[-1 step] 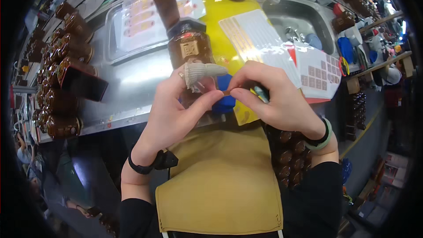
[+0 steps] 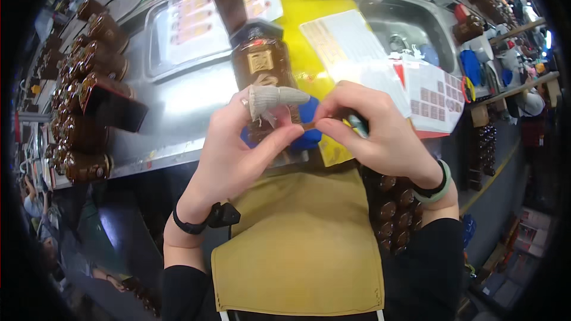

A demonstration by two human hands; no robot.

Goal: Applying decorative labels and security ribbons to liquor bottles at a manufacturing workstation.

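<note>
the left hand (image 2: 238, 148) and right hand (image 2: 380, 134) meet at the fingertips, both pinched together on a small brown strip (image 2: 309, 125) held between them. the left forefinger wears a cloth finger cot (image 2: 276, 95). just beyond stands a dark brown jar (image 2: 262, 62) on the metal counter (image 2: 178, 113).

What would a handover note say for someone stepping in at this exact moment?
Left hand: index finger in a cloth finger cot, pinching one end of a small brown strip.
Right hand: pinching the strip's other end.
Dark brown jar stands on the steel counter just behind the hands; sticker sheets lie to the right, more jars on the left.
Done: strip is in hand. Left: it is not yet on any jar.
</note>
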